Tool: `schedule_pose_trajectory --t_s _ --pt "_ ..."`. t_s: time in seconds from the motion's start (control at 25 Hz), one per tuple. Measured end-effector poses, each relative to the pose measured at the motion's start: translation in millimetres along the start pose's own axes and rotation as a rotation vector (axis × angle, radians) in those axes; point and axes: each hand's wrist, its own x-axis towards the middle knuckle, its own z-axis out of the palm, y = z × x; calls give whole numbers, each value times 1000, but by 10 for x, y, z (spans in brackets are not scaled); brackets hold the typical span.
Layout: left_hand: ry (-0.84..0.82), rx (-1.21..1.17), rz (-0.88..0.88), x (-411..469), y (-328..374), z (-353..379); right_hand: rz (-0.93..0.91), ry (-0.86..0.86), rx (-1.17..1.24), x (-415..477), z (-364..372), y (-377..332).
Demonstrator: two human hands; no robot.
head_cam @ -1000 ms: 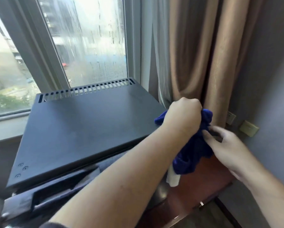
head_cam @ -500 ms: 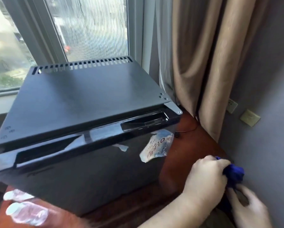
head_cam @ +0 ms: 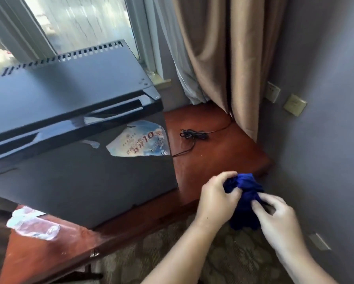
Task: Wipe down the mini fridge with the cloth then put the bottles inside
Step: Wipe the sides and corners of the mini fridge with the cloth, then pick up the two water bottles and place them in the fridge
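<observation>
The black mini fridge [head_cam: 75, 177] stands on a red-brown wooden cabinet [head_cam: 217, 152], its door closed, with a torn blue-white sticker [head_cam: 140, 143] on the front. Right of it, above the cabinet's front edge, both hands hold a bunched dark blue cloth [head_cam: 244, 193]. My left hand [head_cam: 217, 196] grips its upper left part. My right hand [head_cam: 274, 214] pinches its right side. Clear plastic bottles [head_cam: 31, 224] lie on the cabinet at the lower left, in front of the fridge.
A black power cord [head_cam: 193, 135] lies coiled on the cabinet right of the fridge. Beige curtains [head_cam: 223, 58] hang behind, beside a window [head_cam: 80, 21]. A grey wall with socket plates [head_cam: 295, 104] closes the right side. Patterned carpet [head_cam: 172, 253] lies below.
Both hands have come down with the cloth from the fridge's top right corner to the cabinet's front edge. The view has tilted down, showing the fridge front and the bottles.
</observation>
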Motion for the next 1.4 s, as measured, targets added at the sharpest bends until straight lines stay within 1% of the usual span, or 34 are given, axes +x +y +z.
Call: schedule_pose_trajectory --t_s 0.2,0.28,0.32,0.36,0.4,0.44,0.52,0.56,0.64,0.72,0.84,0.92,1.04,1.2,1.28,1.4 --pt "25 -36 -26 567 -170 -91 -30 -52 -7 602 206 -69" --pt "72 -65 -18 832 -204 -115 -12 -54 -17 865 318 -124" --pt "109 -76 -9 1004 -219 -123 -35 -72 -35 1057 386 -149" --pt "141 -83 -9 1157 -237 -144 -77 -125 -48 1249 443 -188" --pt "154 -84 -14 1302 -243 -190 -141 -214 -61 1443 497 -244" --pt "134 -76 -37 1436 -252 -251 -210 -313 -75 1642 558 -289" --pt "13 -34 -149 1558 -295 -343 -265 -459 -152 1904 652 -316" --pt "-29 -1 -203 1546 -318 -378 -248 -475 -195 1945 681 -305" --pt "-27 20 -242 1413 -388 -428 -205 -440 -213 1911 743 -245" --pt "11 7 -283 1207 -424 -443 -228 -469 -181 1814 789 -214" --pt "114 -62 -402 914 -532 -340 -258 -595 -135 1826 850 -154" --pt "244 -79 -493 608 -610 -309 -250 -692 -122 1784 973 -128" --pt "346 -64 -578 42 -652 -378 -235 -819 -88 1405 1222 -89" --pt "519 -52 -590 -596 -604 -812 -228 -1006 21 567 1482 -240" --pt "610 -87 -561 -868 -631 -1067 -293 -1077 30 199 1625 -405" --pt "704 -138 -545 -1310 -813 -1413 -378 -1121 41 -246 1930 -702"
